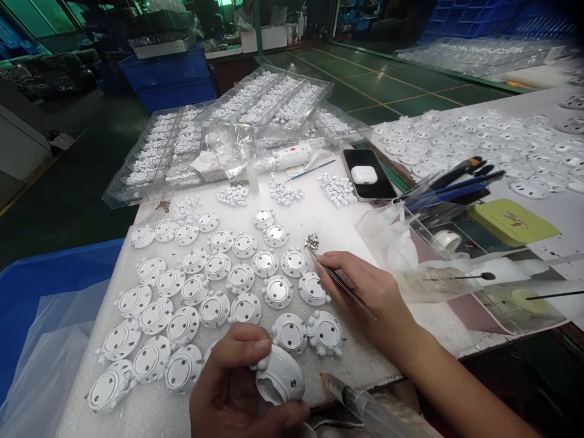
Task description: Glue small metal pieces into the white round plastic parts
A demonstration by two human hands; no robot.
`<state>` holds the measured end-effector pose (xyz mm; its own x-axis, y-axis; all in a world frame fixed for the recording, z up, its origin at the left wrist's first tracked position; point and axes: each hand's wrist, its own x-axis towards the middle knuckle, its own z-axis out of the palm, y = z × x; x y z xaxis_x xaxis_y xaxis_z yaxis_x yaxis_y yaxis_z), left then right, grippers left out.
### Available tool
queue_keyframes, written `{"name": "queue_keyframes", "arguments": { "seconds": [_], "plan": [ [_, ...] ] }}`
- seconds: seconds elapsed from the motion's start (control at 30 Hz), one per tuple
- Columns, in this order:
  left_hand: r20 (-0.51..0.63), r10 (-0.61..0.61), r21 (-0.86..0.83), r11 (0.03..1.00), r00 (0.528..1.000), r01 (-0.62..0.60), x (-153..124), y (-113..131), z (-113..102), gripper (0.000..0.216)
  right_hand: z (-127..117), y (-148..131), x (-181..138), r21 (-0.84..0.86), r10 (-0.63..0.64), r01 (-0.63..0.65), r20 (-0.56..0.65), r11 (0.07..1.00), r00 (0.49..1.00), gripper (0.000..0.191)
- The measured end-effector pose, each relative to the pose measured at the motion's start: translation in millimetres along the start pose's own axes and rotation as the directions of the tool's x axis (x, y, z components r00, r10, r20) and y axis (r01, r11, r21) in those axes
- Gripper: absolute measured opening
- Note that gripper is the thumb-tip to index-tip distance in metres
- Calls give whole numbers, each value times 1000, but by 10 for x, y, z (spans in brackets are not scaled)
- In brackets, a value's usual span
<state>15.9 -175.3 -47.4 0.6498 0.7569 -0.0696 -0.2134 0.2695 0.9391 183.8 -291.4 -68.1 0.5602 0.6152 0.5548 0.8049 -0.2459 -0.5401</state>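
Observation:
My left hand [241, 383] is closed around a white hollow plastic part [281, 372] with a dark dot on its side, low at the front of the white foam board [360, 359]. My right hand [365, 286] pinches slim metal tweezers [349, 291], whose tips meet a small pile of shiny metallic bits [312, 241]. Too small to tell is whether the tips hold a bit. Several white discs with dark dots [245, 309] lie in rows left of the tweezers. Near my left hand, a syringe [353, 394] with an orange tip points up from the bottom edge.
Small heaps of white pieces [337, 188] lie behind the discs. Clear trays [274, 100] of white parts are stacked at the back. A phone [378, 185] bears a white case [364, 175]. Right stand a clear organizer [438, 283] with tools and a yellow-green tin [513, 222].

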Motion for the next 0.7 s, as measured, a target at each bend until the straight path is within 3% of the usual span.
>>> {"name": "queue_keyframes", "arguments": {
  "seconds": [0.13, 0.23, 0.3, 0.37, 0.43, 0.5, 0.57, 0.7],
  "plan": [
    [103, 0, 9, 1000, 995, 0, 66, 7, -73, 44, 0, -9, -31, 16, -1, 1, -24, 1000, 1000, 19],
    [24, -44, 41, 998, 999, 43, 103, 56, -38, 41, -59, -72, -31, 178, 173, -155, -93, 972, 981, 14],
    [-63, -84, 48, 995, 995, 87, 127, 108, 36, 39, -140, -146, -5, 418, 400, -352, -30, 837, 916, 6],
    [-74, -114, 31, 993, 991, 117, 160, 159, 116, 39, -230, -231, 36, 631, 534, -507, 168, 588, 829, 7],
    [-82, -145, -9, 989, 986, 145, 195, 197, 176, 40, -295, -311, 75, 728, 538, -605, 384, 324, 751, 16],
    [-94, -174, -41, 984, 980, 171, 220, 216, 208, 41, -315, -371, 101, 732, 499, -668, 533, 134, 684, 22],
    [-98, -186, -49, 982, 978, 182, 228, 219, 215, 42, -296, -403, 112, 702, 479, -711, 609, 45, 632, 24],
    [-75, -178, -34, 984, 981, 175, 220, 202, 194, 41, -222, -402, 119, 679, 476, -734, 650, -13, 592, 24]
  ]
}}
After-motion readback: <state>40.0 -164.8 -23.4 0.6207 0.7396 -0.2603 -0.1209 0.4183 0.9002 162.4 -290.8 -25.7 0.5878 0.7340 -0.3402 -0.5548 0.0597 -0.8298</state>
